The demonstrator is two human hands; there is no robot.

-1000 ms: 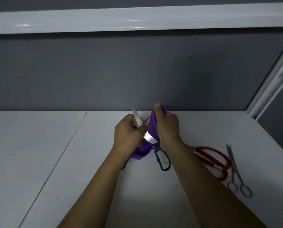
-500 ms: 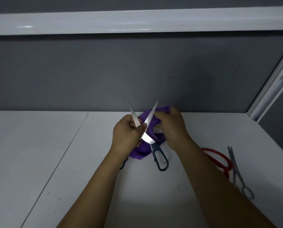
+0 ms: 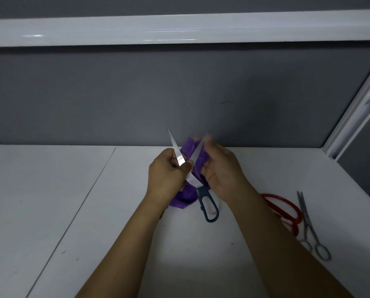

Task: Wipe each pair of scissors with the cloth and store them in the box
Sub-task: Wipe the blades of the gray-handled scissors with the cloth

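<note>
**Wiping stroke runs to the tip**

Since half a second ago the right hand (image 3: 220, 171), pinching the purple cloth (image 3: 183, 200), has slid up one blade to its tip. Its fingertips are blurred. Red scissors (image 3: 284, 208) and grey scissors (image 3: 308, 226) lie at lower right on the white table (image 3: 72, 201). The left hand (image 3: 165, 175) grips the other blade of the dark-handled scissors (image 3: 207, 204), held spread open at centre frame.

White shelf (image 3: 72, 211) bears red-handled scissors (image 3: 291, 204) beside small grey scissors (image 3: 306, 218).

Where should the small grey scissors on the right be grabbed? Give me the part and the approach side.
Take the small grey scissors by their finger loops, coming in from the near right. They lie flat on the table with the blades pointing away and the loops nearest the person; the red-handled scissors crowd their left side.
</note>
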